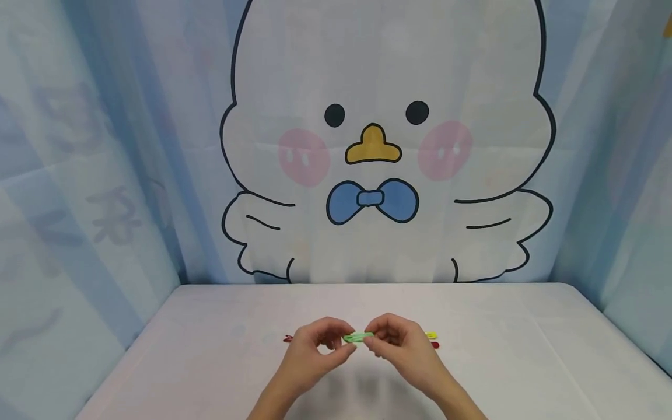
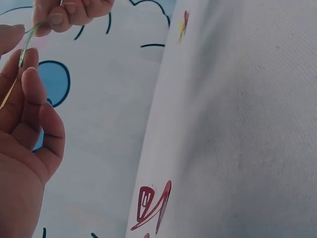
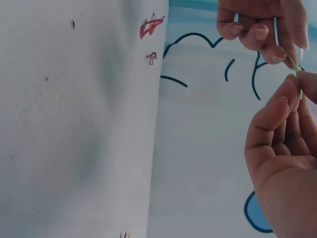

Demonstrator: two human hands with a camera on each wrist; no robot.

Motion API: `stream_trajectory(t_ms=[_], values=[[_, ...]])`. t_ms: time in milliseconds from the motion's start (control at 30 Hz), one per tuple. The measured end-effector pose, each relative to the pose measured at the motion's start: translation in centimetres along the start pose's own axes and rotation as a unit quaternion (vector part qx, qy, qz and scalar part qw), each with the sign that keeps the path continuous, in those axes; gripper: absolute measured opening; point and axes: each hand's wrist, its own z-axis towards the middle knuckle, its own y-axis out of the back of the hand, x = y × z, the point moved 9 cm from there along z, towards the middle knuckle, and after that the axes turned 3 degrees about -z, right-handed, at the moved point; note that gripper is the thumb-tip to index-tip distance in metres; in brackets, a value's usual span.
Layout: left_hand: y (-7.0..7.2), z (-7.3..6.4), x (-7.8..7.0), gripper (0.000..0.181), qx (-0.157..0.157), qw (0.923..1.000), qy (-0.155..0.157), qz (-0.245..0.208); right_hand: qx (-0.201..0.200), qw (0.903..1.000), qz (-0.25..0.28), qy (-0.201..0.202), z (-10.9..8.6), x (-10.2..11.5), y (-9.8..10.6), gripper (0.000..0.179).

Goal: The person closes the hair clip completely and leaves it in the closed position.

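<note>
A light green hair clip [image 1: 359, 337] is held in the air above the table, between both hands. In the head view my left hand [image 1: 314, 353] has thumb and index finger at its left end, and my right hand [image 1: 404, 353] pinches its right end. The left wrist view shows the green clip [image 2: 28, 42] with its two parts spread at an angle. A thin gold strip [image 2: 7, 95] also appears by the left fingers; what it is I cannot tell. The right wrist view has the right thumb and finger around the clip, partly hiding it.
Red hair clips [image 2: 153, 206] lie on the white table [image 1: 210, 379] to the left of the hands. Beyond the right hand are a yellow clip [image 1: 431, 335] and a red one [image 1: 436, 345], partly covered. A printed curtain [image 1: 378, 245] stands behind the table.
</note>
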Motion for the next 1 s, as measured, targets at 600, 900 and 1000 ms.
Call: stream_trajectory(t_ms=[600,900,1000], values=[[0.41,0.11,0.61,0.011,-0.024,0.9976,0.032,-0.057,-0.024,0.999,0.008,0.037,-0.14,0.69,0.07,0.015],[0.51,-0.01,0.75,0.008,-0.063,0.9966,0.028,-0.043,-0.051,0.997,0.004,0.057,-0.31,0.92,0.09,0.012],[0.5,-0.01,0.78,0.008,-0.067,0.9965,0.03,-0.039,-0.06,0.9964,-0.003,0.06,-0.37,0.97,0.08,0.01]])
